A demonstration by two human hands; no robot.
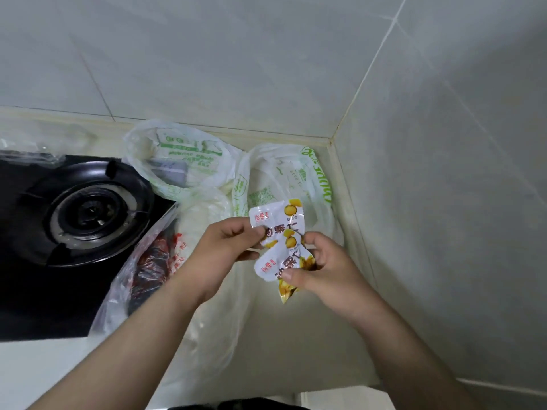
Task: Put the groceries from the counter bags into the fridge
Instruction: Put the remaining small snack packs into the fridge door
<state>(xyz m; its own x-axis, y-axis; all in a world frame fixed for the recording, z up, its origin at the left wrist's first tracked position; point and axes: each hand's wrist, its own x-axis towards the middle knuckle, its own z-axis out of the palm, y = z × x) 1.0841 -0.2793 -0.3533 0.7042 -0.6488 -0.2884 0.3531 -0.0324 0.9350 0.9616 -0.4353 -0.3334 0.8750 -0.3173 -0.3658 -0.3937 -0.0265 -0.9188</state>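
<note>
The left hand [228, 247] has its grip pinched on the upper snack packet [273, 218], whose long axis runs up and right from it. Overlapping just below, the lower snack packet [273, 266] is pinched in the grip of the right hand [324, 269]. Both are held above the bags [284, 179] on the desk [296, 335].

plastic bags [189, 173] crowding corner, stove [74, 220] left, wall [444, 173] right
</note>
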